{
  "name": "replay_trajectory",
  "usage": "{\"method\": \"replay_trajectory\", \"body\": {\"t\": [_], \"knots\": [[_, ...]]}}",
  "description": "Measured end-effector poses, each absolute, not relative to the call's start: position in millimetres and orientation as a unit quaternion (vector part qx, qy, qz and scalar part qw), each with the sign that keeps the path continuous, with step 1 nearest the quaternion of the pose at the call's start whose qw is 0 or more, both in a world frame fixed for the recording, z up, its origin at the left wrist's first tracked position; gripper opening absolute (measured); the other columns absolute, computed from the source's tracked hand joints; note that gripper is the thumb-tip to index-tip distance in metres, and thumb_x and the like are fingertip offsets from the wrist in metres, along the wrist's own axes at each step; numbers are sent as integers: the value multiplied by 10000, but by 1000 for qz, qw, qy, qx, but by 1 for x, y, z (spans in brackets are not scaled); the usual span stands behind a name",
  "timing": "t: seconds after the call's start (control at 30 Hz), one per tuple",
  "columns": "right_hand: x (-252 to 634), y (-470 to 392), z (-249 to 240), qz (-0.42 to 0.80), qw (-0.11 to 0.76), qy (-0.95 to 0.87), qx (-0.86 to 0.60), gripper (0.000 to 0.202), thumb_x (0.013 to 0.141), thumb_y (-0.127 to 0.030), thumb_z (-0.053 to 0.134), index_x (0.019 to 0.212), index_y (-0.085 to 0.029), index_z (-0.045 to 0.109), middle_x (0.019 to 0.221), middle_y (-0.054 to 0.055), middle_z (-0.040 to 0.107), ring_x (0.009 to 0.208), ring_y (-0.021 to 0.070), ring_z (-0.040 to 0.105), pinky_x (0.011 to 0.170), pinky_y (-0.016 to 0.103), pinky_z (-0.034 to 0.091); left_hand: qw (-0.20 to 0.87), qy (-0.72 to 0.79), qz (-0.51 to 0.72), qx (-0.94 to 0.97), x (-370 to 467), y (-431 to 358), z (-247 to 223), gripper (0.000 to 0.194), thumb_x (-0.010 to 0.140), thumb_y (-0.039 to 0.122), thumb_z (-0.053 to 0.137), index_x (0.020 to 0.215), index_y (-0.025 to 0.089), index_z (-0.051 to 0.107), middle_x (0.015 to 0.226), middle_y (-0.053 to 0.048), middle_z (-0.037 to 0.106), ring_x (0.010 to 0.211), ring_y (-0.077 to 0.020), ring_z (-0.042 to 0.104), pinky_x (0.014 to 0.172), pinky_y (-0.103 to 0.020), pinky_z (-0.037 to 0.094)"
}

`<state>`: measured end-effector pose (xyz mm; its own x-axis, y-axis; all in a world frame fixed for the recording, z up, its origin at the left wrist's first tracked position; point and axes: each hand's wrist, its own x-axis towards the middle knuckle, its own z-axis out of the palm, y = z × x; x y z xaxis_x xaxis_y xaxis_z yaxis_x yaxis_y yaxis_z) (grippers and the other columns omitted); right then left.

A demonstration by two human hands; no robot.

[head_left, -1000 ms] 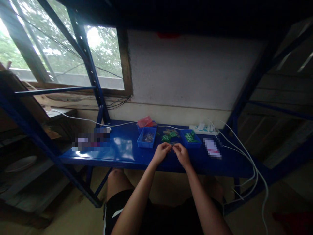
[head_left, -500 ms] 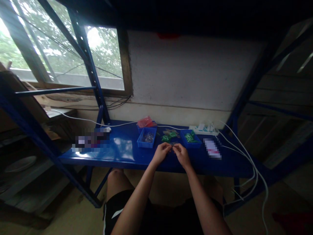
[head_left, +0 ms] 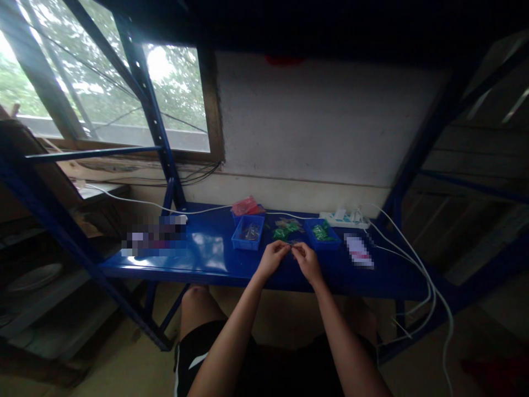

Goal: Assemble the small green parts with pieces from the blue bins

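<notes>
My left hand (head_left: 274, 259) and my right hand (head_left: 306, 259) meet over the front part of the blue table (head_left: 206, 248), fingertips pinched close together. Whatever lies between them is too small to make out. Just beyond my fingers is a loose pile of green and greyish pieces (head_left: 288, 227). Left of the pile, a blue tray (head_left: 235, 242) contains small metallic-looking parts (head_left: 250, 231). To its right, another blue tray (head_left: 336, 242) contains green pieces (head_left: 320, 232).
Behind the left tray lies red plastic material (head_left: 247, 205) on another blue container. A white power strip (head_left: 345, 219) with cables is at the back right. Blurred-out items lie at the table's left and right. Blue shelf posts flank the table.
</notes>
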<state>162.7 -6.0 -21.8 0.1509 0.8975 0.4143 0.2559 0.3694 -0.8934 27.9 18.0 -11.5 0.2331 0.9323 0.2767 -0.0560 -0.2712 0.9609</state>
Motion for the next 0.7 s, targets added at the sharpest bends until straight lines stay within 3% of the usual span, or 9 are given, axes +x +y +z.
{"method": "replay_trajectory", "body": {"t": [0.23, 0.7], "knots": [[162, -6, -21, 269, 580, -592, -491, 206, 752, -413, 560, 765, -208, 583, 742, 42, 666, 694, 207, 632, 616, 305, 501, 484, 349, 511, 618, 27, 17, -10, 260, 697, 400, 650, 694, 141, 617, 575, 20, 574, 548, -112, 490, 552, -229, 348], [163, -7, -20, 262, 579, -593, -495, 212, 758, -421, 563, 774, -211, 593, 746, 42, 684, 694, 209, 639, 606, 298, 504, 485, 358, 508, 614, 27, 15, -8, 286, 689, 419, 653, 700, 136, 617, 559, 21, 557, 521, -101, 456, 519, -221, 326]]}}
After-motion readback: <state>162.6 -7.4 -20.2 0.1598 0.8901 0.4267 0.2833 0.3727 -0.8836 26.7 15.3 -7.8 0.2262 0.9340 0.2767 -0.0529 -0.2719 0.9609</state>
